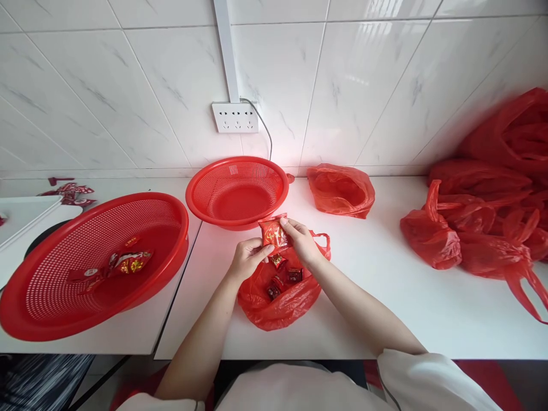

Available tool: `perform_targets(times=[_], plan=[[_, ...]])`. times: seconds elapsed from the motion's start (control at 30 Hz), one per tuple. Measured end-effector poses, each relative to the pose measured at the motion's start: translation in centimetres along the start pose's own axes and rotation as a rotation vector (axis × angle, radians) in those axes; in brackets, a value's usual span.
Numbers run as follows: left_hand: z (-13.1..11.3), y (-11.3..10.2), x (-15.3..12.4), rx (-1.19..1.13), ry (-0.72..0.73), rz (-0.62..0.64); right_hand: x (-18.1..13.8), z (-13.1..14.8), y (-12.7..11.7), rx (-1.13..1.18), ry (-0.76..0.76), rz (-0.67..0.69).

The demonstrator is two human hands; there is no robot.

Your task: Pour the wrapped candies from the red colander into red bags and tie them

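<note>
Hands meet over an open red bag point(278, 294) lying on the white surface point(385, 297) in front of you. Your left hand point(247, 258) and right hand point(303, 240) both pinch 1 red foil packet point(274, 233), fingertips pressed on its 2 sides, held just above the bag's mouth.

Risks, as a judgement: the foil looks slick, so a loose pinch could let the packet drop back among the 3 or so sweets point(282, 277) in the bag. Pulling hard could burst it and scatter what is inside. The limp bag could slide on the smooth surface, since neither hand pins it.

A small red basket point(237, 191) stands just behind your hands; a large red basket point(92, 260), holding a few wrappers point(124, 264), sits to your left across a gap between 2 surfaces.

Hard to make out: the packet's print, whether it is sealed or torn, and what fills the heap of bags point(483, 211) at your right, cut off by the frame edge.
</note>
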State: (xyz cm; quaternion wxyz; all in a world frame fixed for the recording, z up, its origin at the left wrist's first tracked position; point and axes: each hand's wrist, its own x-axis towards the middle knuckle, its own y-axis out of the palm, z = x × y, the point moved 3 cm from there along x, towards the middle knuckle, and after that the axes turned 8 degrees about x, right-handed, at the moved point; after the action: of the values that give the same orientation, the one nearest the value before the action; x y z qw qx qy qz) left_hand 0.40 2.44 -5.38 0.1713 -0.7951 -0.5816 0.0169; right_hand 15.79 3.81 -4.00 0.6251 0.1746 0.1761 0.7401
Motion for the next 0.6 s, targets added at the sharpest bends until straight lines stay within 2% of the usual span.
perform_targets(times=[0.13, 0.37, 0.53, 0.6], plan=[[0.2, 0.2, 0.0, 0.061, 0.007, 0.008, -0.1, 0.6, 0.1, -0.055, -0.049, -0.024], [0.2, 1.3, 0.0, -0.149, -0.113, 0.038, -0.5, 1.0, 0.3, -0.101, -0.194, -0.091], [0.3, 2.0, -0.2, -0.129, -0.089, 0.027, -0.6, 0.0, -0.1, -0.099, -0.182, -0.181], [0.2, 1.8, -0.2, -0.100, -0.049, 0.014, -0.6, -0.1, -0.1, -0.130, -0.171, -0.163]])
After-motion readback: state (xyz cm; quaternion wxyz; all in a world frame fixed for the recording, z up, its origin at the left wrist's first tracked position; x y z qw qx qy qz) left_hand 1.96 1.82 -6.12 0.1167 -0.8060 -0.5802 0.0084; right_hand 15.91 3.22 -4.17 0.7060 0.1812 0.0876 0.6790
